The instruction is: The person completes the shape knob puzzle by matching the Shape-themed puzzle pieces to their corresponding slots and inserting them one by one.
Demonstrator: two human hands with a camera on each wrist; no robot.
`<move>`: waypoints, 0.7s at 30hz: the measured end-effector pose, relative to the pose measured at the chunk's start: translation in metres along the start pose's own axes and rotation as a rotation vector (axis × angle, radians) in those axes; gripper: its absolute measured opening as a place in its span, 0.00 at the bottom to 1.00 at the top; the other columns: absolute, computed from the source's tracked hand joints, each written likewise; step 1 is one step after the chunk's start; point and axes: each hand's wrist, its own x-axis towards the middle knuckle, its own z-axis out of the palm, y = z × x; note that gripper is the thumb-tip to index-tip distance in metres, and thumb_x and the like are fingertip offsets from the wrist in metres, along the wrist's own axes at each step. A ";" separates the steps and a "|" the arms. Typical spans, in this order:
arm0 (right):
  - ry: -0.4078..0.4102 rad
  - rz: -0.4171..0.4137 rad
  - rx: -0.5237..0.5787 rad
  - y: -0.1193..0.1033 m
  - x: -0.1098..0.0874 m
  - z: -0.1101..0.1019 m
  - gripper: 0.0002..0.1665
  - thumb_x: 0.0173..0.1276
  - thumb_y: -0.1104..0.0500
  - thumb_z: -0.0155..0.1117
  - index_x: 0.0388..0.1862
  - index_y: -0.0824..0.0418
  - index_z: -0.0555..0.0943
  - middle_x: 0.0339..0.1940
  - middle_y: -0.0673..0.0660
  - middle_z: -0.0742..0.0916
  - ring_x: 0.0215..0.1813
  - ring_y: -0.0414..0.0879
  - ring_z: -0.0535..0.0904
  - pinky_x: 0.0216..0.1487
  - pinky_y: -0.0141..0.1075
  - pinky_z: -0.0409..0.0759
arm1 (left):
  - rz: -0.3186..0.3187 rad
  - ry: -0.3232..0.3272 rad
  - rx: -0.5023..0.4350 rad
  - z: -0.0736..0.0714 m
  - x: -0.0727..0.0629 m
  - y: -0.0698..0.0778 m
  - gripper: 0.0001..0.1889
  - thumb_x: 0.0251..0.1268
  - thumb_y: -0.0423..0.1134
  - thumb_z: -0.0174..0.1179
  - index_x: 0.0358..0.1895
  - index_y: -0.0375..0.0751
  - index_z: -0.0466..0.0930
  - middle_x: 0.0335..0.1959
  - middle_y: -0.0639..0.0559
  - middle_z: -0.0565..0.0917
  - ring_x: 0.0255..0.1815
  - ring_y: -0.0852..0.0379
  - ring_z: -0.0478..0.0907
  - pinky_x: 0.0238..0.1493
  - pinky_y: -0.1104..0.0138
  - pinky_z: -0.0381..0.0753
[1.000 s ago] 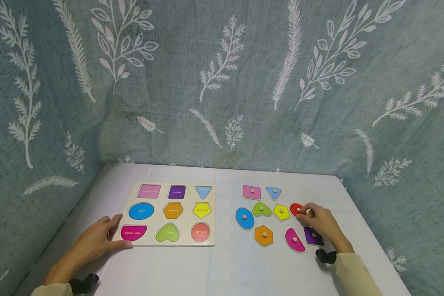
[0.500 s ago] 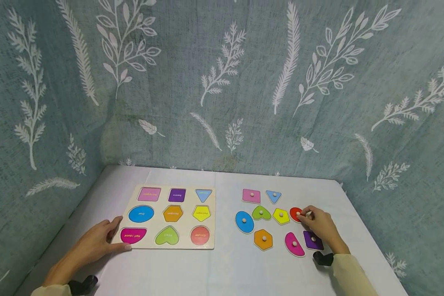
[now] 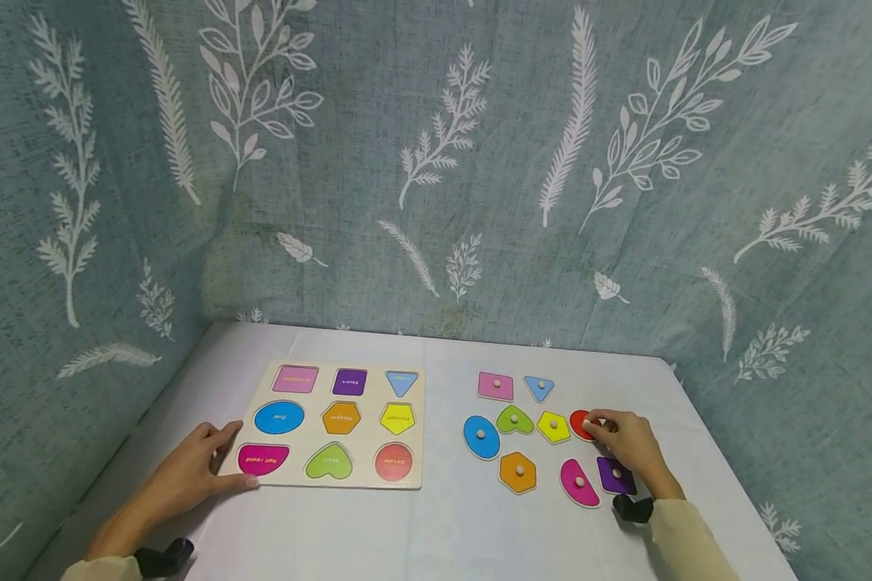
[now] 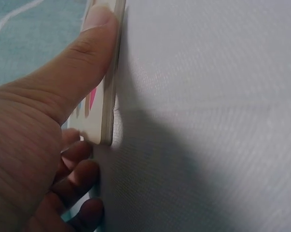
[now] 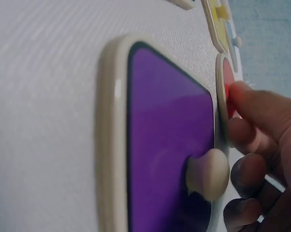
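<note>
A wooden shape puzzle board point(image 3: 363, 477) lies flat on the left half of the table. My left hand point(image 3: 182, 476) grips its near left corner, with the thumb on the front edge and the fingers at the left side. On the right, my right hand point(image 3: 628, 445) pinches the knob of the red circle piece point(image 3: 578, 425), which still lies on the cloth. The purple square piece point(image 5: 169, 125) rests just under that hand, its wooden knob close to the curled fingers. Beside the red circle sits a yellow pentagon piece point(image 3: 554, 436).
Other knobbed pieces lie spread around: a pink rectangle point(image 3: 488, 393), blue triangle point(image 3: 538, 395), green heart point(image 3: 514, 429), blue oval point(image 3: 472, 440), orange hexagon point(image 3: 510, 482) and magenta half round point(image 3: 572, 468). A leaf-patterned curtain point(image 3: 436, 161) hangs behind the white-clothed table point(image 3: 334, 532).
The head view shifts slightly. My right hand's fingers have settled closer over the red circle's knob. My left hand and the board stay in place.
</note>
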 end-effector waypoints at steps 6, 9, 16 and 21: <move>0.030 0.004 0.009 0.001 -0.001 0.000 0.19 0.71 0.51 0.71 0.51 0.65 0.86 0.23 0.50 0.79 0.26 0.45 0.73 0.27 0.36 0.71 | -0.014 0.003 -0.050 0.000 0.000 0.000 0.63 0.36 0.62 0.82 0.72 0.22 0.65 0.38 0.45 0.71 0.38 0.50 0.69 0.32 0.62 0.76; 0.039 0.007 0.016 0.001 -0.002 0.001 0.18 0.71 0.52 0.71 0.50 0.65 0.86 0.23 0.50 0.79 0.26 0.45 0.73 0.27 0.35 0.72 | -0.012 0.009 -0.051 0.000 -0.001 -0.001 0.63 0.35 0.62 0.83 0.72 0.23 0.66 0.38 0.45 0.72 0.39 0.49 0.69 0.33 0.61 0.77; 0.075 -0.023 0.041 -0.010 -0.011 -0.001 0.18 0.70 0.51 0.72 0.48 0.64 0.86 0.22 0.51 0.76 0.27 0.45 0.71 0.26 0.34 0.69 | -0.008 0.019 -0.055 0.002 0.001 -0.002 0.61 0.38 0.60 0.83 0.71 0.21 0.66 0.42 0.41 0.72 0.46 0.41 0.67 0.40 0.54 0.78; 0.085 -0.060 0.078 -0.020 -0.014 0.000 0.17 0.70 0.51 0.73 0.47 0.63 0.86 0.21 0.50 0.75 0.22 0.44 0.69 0.20 0.34 0.68 | 0.009 0.020 -0.081 0.004 0.000 -0.003 0.59 0.42 0.58 0.82 0.70 0.18 0.65 0.44 0.39 0.72 0.44 0.45 0.70 0.37 0.59 0.76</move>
